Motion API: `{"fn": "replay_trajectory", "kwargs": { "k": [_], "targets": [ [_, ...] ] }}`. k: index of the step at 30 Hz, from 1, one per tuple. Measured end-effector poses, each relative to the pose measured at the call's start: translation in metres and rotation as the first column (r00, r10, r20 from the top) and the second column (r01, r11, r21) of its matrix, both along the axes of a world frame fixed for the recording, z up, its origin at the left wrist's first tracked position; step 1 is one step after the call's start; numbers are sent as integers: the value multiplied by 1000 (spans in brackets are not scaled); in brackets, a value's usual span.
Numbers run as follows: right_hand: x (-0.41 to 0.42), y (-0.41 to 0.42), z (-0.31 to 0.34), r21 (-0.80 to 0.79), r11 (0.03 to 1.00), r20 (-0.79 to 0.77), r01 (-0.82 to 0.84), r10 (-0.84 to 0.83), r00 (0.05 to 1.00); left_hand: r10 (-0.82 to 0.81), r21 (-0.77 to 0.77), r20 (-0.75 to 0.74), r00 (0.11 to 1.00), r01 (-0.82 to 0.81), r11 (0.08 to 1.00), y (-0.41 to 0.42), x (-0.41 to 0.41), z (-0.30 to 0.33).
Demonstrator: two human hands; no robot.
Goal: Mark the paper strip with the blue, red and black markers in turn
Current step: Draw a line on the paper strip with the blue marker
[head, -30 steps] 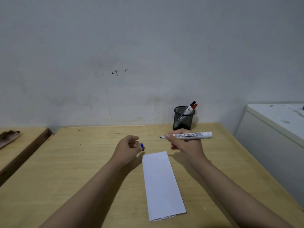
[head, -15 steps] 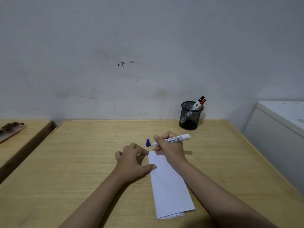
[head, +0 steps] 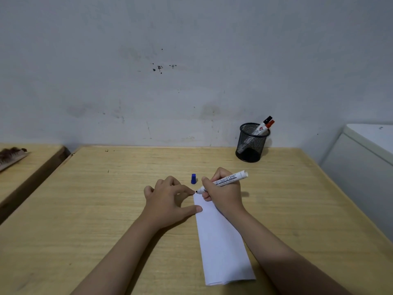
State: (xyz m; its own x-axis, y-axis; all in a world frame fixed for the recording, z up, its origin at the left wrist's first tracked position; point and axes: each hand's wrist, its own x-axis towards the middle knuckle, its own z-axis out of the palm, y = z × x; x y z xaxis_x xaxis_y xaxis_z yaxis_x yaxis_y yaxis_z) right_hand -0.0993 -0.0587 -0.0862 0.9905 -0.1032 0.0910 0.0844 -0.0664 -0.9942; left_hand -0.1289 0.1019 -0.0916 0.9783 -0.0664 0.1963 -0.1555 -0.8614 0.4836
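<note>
At the paper strip's (head: 221,235) far end, the right hand (head: 223,192) grips the uncapped blue marker (head: 225,180); left hand (head: 168,201), loosely spread, pins paper. Step 1: stroke next.

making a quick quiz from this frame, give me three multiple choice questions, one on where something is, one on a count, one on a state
1. Where does the blue cap stand?
A. on the table just beyond the paper strip
B. in the mesh cup
C. on the marker's tip

2. How many markers stick out of the mesh cup?
A. none
B. two
C. four

3. What is the state of the marker in the right hand?
A. capped
B. lying flat on the table
C. uncapped, tip at the strip's far left corner

Answers: 1 A, the cap sits alone on the wood; 2 B, one black end and one red end show; 3 C, the bare tip shows.
</note>
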Motion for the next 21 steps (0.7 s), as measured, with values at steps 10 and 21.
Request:
{"fn": "replay_trajectory", "kwargs": {
  "k": [10, 21],
  "targets": [
    [2, 1, -2, -39, 998, -18, -44, 44, 999, -5, -65, -40, 999, 3, 998, 2, 4, 2],
    [7, 1, -3, -74, 994, -62, -77, 73, 995, -13, -23, -44, 999, 12, 1000, 2, 5, 3]
  ]
}}
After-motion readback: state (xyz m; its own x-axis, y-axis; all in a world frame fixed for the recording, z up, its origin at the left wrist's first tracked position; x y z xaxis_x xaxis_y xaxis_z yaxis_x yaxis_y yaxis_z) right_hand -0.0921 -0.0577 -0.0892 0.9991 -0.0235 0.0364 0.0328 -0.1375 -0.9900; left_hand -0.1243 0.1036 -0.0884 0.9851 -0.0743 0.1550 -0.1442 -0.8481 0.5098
